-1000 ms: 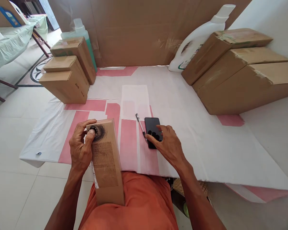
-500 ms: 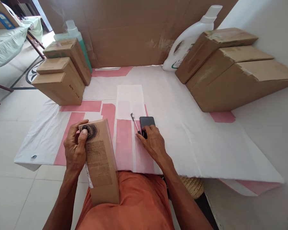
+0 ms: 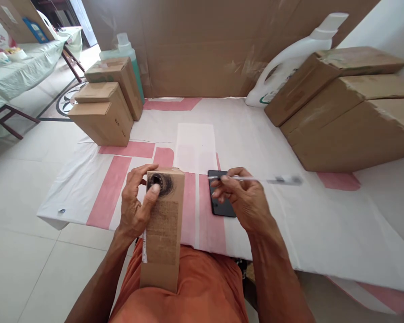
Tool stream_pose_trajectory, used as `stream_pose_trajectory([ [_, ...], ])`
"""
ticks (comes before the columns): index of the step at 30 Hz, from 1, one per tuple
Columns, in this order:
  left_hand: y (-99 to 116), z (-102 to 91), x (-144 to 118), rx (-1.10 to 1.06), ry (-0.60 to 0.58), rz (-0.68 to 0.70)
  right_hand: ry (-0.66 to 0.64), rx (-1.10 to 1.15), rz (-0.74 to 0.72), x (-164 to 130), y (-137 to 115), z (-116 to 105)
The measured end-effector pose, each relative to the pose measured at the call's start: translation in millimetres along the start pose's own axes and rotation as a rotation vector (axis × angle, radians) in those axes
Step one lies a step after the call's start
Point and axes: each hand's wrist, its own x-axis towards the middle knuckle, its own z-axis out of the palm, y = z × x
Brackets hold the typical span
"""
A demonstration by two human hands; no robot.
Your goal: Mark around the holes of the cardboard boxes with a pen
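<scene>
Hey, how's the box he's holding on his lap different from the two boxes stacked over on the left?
The box on the lap is long and narrow, tilted up against the sheet's edge; the stacked boxes are squat and sit flat on the sheet. The lap box has a dark scribbled patch with a hole at its top end, under the left hand; the stacked boxes show plain faces with small print. The left hand grips the lap box; no hand touches the stacked ones. All are brown cardboard.

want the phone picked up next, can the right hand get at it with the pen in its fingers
Probably yes. The right hand hovers right over the black phone, nothing lying on it. But its fingers pinch the pen, so a full grasp looks awkward unless the pen is put down.
</scene>
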Motion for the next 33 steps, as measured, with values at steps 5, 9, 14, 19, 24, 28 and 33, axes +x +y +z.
stream_pose_trajectory([
  [5, 5.0, 2.7, 2.2, 0.015, -0.110, 0.145, -0.080, 0.465, -0.163, -22.6, -29.2, 25.7],
  [9, 4.7, 1.2, 1.3, 0.013, -0.141, 0.182, -0.137, 0.388, -0.246, -40.6, -27.8, 52.6],
  [14, 0.8, 0.0, -0.7, 0.002, -0.131, 0.183, -0.092, 0.111, -0.332, -49.3, -33.0, 63.2],
  [19, -0.5, 3.5, -0.9, 0.008, -0.128, 0.209, -0.122, -0.047, -0.418, -52.3, -39.6, 66.9],
  [24, 1.1, 5.4, -0.6, 0.008, -0.137, 0.246, -0.123, -0.082, -0.429, -52.3, -38.3, 70.5],
  [28, 2.1, 5.6, -1.0, 0.015, -0.129, 0.247, -0.112, -0.188, -0.486, -51.1, -38.2, 69.7],
  [33, 3.1, 6.8, -1.0, 0.018, -0.125, 0.233, -0.109, -0.230, -0.457, -50.2, -41.5, 72.3],
])
